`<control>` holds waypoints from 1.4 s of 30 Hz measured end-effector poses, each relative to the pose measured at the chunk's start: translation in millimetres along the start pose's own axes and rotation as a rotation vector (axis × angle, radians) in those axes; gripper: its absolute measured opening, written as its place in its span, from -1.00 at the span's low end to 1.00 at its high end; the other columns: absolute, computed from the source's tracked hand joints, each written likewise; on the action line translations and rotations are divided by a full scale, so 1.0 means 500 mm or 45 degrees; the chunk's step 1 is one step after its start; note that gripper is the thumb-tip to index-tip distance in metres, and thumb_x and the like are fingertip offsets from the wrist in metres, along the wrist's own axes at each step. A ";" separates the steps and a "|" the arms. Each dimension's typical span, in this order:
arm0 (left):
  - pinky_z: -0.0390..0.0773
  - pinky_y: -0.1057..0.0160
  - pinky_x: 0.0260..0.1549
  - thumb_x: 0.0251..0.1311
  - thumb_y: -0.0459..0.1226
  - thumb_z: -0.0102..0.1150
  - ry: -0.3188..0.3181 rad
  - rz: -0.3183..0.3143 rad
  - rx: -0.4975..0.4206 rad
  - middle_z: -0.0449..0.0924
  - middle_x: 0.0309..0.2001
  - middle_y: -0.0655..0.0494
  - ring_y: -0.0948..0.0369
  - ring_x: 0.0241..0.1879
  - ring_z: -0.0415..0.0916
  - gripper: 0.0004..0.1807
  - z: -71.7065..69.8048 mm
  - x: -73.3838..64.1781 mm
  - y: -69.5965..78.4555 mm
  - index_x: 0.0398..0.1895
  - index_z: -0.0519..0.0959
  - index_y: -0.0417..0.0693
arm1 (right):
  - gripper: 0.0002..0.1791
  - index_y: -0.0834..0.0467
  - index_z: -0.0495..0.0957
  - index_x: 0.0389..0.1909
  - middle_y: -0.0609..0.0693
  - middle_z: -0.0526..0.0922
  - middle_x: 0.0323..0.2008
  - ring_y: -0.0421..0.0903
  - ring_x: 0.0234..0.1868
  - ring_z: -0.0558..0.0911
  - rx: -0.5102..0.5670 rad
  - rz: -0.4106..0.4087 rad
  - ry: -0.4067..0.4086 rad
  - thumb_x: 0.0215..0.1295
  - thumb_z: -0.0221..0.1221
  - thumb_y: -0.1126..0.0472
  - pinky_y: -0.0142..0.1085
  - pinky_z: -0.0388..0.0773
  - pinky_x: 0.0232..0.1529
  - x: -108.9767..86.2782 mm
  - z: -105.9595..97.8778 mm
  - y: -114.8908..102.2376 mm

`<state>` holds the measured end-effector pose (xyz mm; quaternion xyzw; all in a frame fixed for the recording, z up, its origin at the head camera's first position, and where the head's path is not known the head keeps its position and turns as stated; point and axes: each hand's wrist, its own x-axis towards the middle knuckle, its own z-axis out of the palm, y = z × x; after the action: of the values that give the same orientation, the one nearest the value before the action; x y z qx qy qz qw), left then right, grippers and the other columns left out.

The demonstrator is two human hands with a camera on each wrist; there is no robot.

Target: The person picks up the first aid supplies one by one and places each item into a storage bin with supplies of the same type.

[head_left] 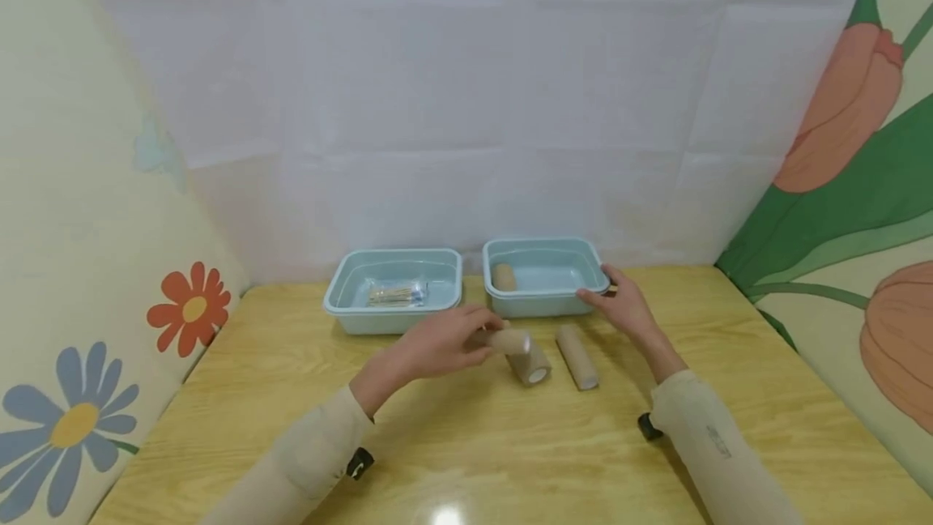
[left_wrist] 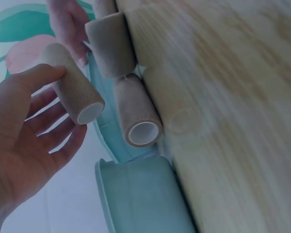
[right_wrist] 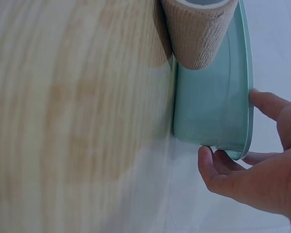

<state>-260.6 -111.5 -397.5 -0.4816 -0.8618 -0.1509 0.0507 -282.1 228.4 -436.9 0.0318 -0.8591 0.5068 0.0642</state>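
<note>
My left hand pinches a tan elastic bandage roll between thumb and fingers, its white core facing outward. The roll is held above the table, in front of the right blue plastic tub. Below it lies another bandage roll, and a further roll rests to its right. At the tub's right front corner my right hand grips the rim, thumb on top and fingers around the outer end in the right wrist view. Inside this tub sits one tan roll, at the left.
A second blue tub stands to the left, holding a clear packet of cotton swabs. Both tubs stand at the back of the wooden table, before a white cloth. Flower-painted walls flank the table.
</note>
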 end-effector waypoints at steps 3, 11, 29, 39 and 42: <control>0.60 0.26 -0.14 0.39 -0.13 0.27 0.018 -0.012 -0.001 0.62 0.03 0.19 0.29 -0.08 0.56 -0.66 0.011 0.001 -0.003 0.16 0.57 0.02 | -0.05 0.35 0.00 0.57 0.41 0.19 0.44 0.33 0.31 0.41 0.010 0.010 -0.004 0.43 0.28 -0.02 0.09 0.52 0.17 -0.004 0.003 0.000; 0.60 0.31 -0.28 0.42 -0.14 0.23 0.113 -0.066 -0.186 0.62 -0.12 0.15 0.32 -0.20 0.55 -0.68 0.020 0.035 -0.002 0.11 0.54 -0.08 | -0.05 0.36 0.01 0.56 0.42 0.21 0.42 0.34 0.31 0.41 0.023 -0.011 -0.009 0.43 0.28 -0.02 0.10 0.51 0.17 -0.008 0.003 -0.003; 0.69 0.09 -0.18 0.37 -0.05 0.26 0.393 -0.599 -0.817 0.67 -0.03 -0.05 0.11 -0.18 0.67 -0.53 0.021 0.125 -0.043 0.14 0.60 -0.22 | -0.06 0.37 0.00 0.56 0.42 0.21 0.43 0.34 0.29 0.41 0.031 -0.022 0.000 0.43 0.28 0.03 0.09 0.51 0.17 -0.002 0.001 0.002; 0.73 0.12 -0.29 0.39 -0.16 0.27 0.450 -0.858 -1.297 0.65 -0.10 -0.27 0.01 -0.28 0.71 -0.44 0.014 0.189 -0.056 0.26 0.47 -0.41 | -0.06 0.36 0.02 0.56 0.42 0.25 0.40 0.32 0.28 0.44 0.056 -0.006 -0.008 0.41 0.30 0.02 0.05 0.55 0.13 -0.002 0.008 0.005; 0.73 0.16 -0.30 0.40 -0.17 0.25 0.441 -0.875 -1.298 0.64 -0.10 -0.25 0.00 -0.25 0.70 -0.43 0.010 0.203 -0.061 0.29 0.45 -0.41 | -0.06 0.36 0.01 0.56 0.41 0.24 0.41 0.32 0.28 0.44 0.066 -0.014 0.001 0.42 0.30 0.02 0.06 0.54 0.14 0.001 0.005 0.004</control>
<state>-340.1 -42.0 -385.0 -0.1101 -0.7665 -0.6252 -0.0973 -283.0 227.1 -439.9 0.0381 -0.8455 0.5285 0.0664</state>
